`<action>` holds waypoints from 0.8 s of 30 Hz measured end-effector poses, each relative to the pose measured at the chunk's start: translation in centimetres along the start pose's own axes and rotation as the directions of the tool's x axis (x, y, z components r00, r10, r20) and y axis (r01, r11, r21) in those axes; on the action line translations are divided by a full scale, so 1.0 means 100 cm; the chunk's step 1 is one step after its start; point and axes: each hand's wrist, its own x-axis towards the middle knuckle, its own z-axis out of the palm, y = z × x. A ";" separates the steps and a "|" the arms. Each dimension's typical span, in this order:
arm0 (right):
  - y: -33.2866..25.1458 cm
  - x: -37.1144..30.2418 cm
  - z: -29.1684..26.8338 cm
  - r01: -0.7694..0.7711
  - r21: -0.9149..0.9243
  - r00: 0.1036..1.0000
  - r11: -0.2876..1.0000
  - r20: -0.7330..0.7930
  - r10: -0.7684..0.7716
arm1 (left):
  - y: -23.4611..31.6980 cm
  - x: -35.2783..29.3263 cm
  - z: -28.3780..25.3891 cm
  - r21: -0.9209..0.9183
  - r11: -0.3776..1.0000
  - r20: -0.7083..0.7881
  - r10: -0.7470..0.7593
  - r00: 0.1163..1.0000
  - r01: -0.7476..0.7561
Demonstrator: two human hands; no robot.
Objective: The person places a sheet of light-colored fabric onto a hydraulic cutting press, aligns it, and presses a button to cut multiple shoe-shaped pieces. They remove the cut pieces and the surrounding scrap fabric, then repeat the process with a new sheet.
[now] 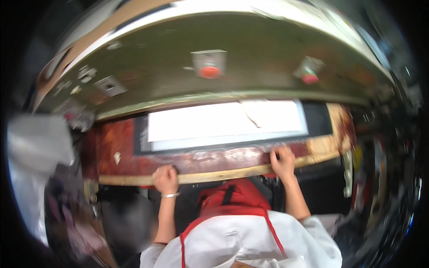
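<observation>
My left hand (165, 178) is closed and rests at the front edge of the reddish-brown worktable (120, 147); a bangle circles that wrist. Something dark shows beside its fingers, too blurred to name. Farther right, my right hand (282, 161) is curled closed on the tabletop near the same edge, with a small dark spot between thumb and fingers that I cannot make out. Beyond both hands lies a stack of white sheets (201, 120) on a dark mat (321, 118). A thin, pale strip (252, 117) lies across the top sheet.
A green raised panel (165, 49) runs along the table's far side, carrying an orange-red round thing (210, 71), a pink-red item (309, 78) and a small plate (110, 86). A grey-white sheet-like thing (40, 138) stands at the left. A dark rounded shape (129, 223) is near my left forearm.
</observation>
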 end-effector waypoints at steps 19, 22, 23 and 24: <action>-0.009 0.150 0.036 -0.629 0.659 0.765 0.412 0.434 0.475 | 0.012 -0.027 -0.011 -0.021 0.998 0.490 -0.037 0.871 0.054; 0.000 0.157 0.029 -0.411 0.153 0.908 0.899 0.160 0.388 | 0.010 -0.024 -0.002 0.055 0.998 0.447 -0.055 0.893 0.034; 0.005 0.155 0.031 -0.338 0.030 0.936 0.941 0.113 0.333 | 0.010 -0.023 0.000 0.066 0.998 0.441 -0.046 0.896 0.019; 0.010 0.153 0.035 -0.272 -0.091 0.958 0.958 0.064 0.278 | 0.010 -0.021 0.003 0.060 0.998 0.422 -0.032 0.906 0.007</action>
